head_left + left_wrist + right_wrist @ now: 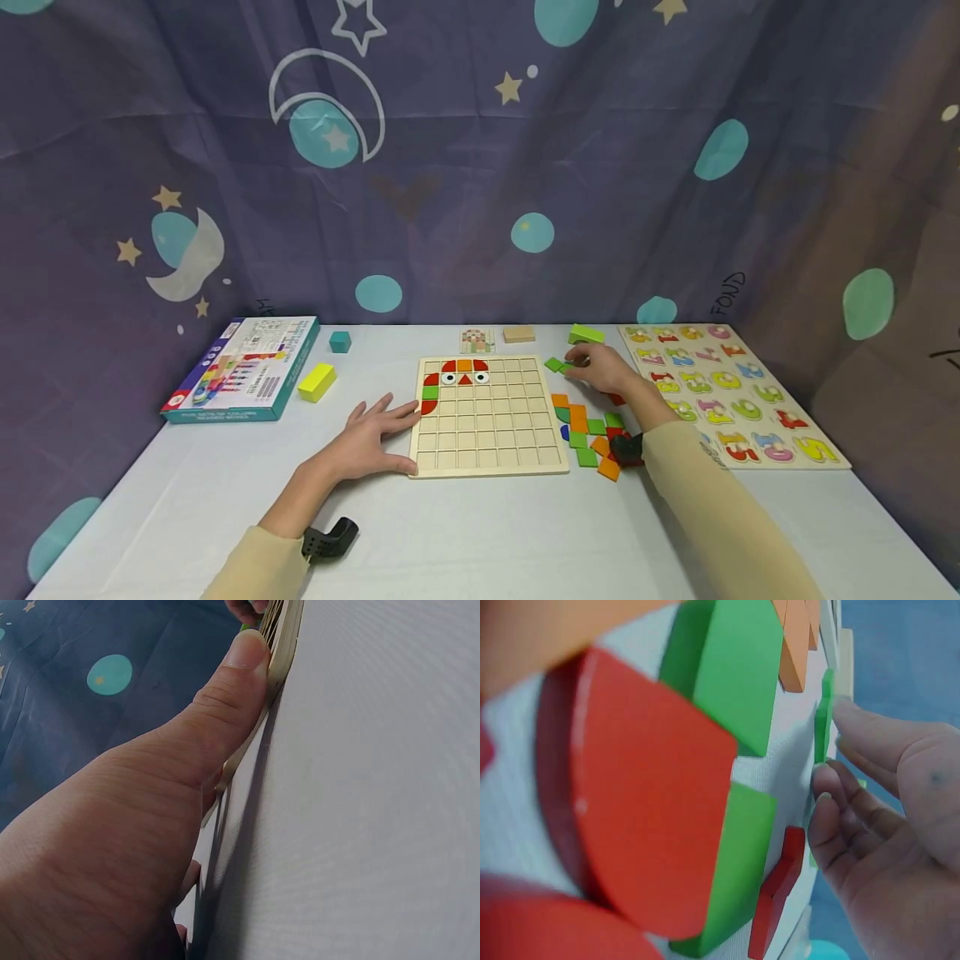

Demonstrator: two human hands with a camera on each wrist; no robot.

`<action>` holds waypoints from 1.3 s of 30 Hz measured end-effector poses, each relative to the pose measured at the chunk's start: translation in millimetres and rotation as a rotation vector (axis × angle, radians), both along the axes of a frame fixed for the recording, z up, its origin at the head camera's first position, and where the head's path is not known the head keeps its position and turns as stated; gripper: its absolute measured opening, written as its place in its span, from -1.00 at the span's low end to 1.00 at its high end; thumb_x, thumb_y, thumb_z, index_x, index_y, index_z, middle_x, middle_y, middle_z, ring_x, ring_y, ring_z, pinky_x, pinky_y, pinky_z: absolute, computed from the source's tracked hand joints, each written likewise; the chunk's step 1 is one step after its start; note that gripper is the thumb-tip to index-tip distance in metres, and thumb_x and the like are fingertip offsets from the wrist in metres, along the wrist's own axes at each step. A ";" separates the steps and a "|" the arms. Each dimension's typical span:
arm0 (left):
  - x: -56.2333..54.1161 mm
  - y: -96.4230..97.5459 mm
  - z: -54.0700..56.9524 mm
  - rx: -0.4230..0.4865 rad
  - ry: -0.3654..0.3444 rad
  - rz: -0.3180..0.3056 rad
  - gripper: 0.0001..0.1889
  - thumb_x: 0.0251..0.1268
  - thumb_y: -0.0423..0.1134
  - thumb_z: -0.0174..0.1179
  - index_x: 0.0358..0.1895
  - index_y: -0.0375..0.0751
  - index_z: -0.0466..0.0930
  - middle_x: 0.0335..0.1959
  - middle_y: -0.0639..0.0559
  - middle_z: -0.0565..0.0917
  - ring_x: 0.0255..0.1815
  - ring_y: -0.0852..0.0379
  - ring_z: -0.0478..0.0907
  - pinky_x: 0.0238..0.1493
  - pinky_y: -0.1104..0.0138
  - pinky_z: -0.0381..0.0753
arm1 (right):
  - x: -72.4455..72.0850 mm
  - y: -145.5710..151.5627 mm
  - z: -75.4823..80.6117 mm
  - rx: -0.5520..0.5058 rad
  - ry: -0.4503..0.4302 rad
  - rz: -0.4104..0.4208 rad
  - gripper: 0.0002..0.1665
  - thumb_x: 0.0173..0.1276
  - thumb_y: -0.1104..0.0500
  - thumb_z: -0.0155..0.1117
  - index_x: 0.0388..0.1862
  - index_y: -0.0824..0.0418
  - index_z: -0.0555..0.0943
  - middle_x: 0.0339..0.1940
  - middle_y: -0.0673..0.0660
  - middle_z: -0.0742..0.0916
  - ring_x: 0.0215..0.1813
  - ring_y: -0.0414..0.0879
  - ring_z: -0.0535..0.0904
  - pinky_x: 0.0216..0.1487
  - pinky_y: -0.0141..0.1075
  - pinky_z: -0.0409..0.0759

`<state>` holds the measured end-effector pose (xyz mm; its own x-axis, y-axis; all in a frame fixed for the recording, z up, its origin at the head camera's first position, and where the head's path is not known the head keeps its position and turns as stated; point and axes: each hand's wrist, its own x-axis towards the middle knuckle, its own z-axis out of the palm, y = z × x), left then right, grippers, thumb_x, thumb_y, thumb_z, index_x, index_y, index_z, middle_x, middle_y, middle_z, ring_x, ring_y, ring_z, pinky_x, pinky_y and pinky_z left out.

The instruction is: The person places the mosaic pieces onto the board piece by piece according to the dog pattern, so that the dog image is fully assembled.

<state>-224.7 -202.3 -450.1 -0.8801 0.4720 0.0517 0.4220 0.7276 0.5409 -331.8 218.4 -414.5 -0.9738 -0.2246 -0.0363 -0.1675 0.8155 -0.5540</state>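
Note:
My left hand [375,442] rests at the left side of the wooden grid board [487,433], fingers spread along its edge and thumb at the near corner. In the left wrist view, the thumb [225,690] presses against the board's rim. Red, orange, green and eye-patterned tiles fill several cells at the board's upper left. Beyond the board's right side, my right hand [600,367] pinches a green tile [823,731] between thumb and fingertips, low over the table. Another green tile [553,364] lies right beside it.
Loose red, green and orange tiles [577,417] lie right of the board, partly under my right wrist. A number puzzle board [720,375] stands farther right. Behind are a picture card [477,340], a wooden block [519,334] and a green block [586,334]. Left are a box [247,367], yellow block [317,382] and teal cube [340,342].

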 end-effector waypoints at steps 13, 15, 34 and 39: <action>-0.8 -0.4 1.0 -0.006 -0.008 0.000 0.01 -0.16 0.30 0.53 0.45 -0.07 0.45 0.53 0.06 0.30 0.61 -0.28 -0.13 0.46 -0.30 -0.34 | 12.5 25.6 12.6 -0.003 -0.018 0.051 -0.58 0.43 0.17 0.35 0.16 0.38 0.61 -0.05 0.25 0.67 -0.01 0.15 0.55 0.05 -0.07 0.62; -1.0 -0.4 0.3 -0.007 -0.004 -0.001 0.01 -0.15 0.29 0.54 0.44 -0.09 0.45 0.53 0.05 0.31 0.61 -0.29 -0.13 0.45 -0.31 -0.33 | 14.8 31.4 14.4 0.008 -0.026 0.057 -0.58 0.42 0.18 0.35 0.15 0.39 0.61 -0.06 0.24 0.67 -0.02 0.15 0.55 0.05 -0.06 0.61; -0.2 1.7 -1.4 0.012 -0.001 -0.010 0.03 -0.17 0.32 0.53 0.43 -0.12 0.47 0.52 0.03 0.32 0.60 -0.32 -0.11 0.43 -0.34 -0.32 | 27.0 52.0 11.9 0.112 -0.072 0.079 -0.72 0.35 0.23 0.41 -0.07 0.38 0.63 -0.28 0.15 0.65 -0.22 0.03 0.50 -0.09 -0.16 0.60; 0.0 0.3 -1.3 0.025 0.008 -0.006 0.01 -0.18 0.28 0.55 0.41 -0.14 0.49 0.52 0.01 0.33 0.60 -0.33 -0.11 0.43 -0.34 -0.32 | 22.1 45.7 9.0 0.112 -0.086 0.057 -0.77 0.34 0.18 0.44 -0.21 0.29 0.59 -0.39 0.09 0.60 -0.33 -0.04 0.47 -0.27 -0.26 0.51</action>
<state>-224.7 -202.0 -451.5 -0.8767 0.4758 0.0707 0.4308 0.7115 0.5552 -309.7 264.1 -405.6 -0.9518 -0.2692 -0.1469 -0.1709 0.8634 -0.4747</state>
